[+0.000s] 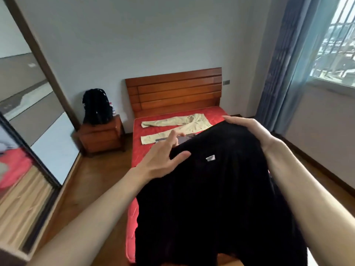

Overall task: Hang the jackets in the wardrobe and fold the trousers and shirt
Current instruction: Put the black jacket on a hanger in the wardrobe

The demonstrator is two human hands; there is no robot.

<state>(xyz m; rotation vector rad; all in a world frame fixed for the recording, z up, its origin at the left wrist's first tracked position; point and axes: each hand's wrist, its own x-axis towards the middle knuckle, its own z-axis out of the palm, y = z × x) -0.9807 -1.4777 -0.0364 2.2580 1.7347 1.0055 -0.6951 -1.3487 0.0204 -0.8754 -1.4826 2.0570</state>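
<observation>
While both hands hold the black garment up over the foot of the bed, the step in hand looks like getting it squared for hanging or folding; whether it is a jacket or the shirt I cannot tell. The left hand lies at the garment's upper left edge, thumb pressing on the cloth and the other fingers spread and lifted past it, so its hold looks light. The right hand curls over the top right corner, fingers wrapped round the fabric. To do this well, I judge the left fingers should close on the shoulder or seam opposite the right ones, so the cloth hangs evenly between both grips without twisting.

Beyond the left fingertips, the beige trousers lie spread flat on the red bed, not yet folded, with a grey item just beside those fingertips, mostly hidden.

Just right of the left thumb sits a small white label on the garment; its writing is too small to read. No other brand shows.
</observation>
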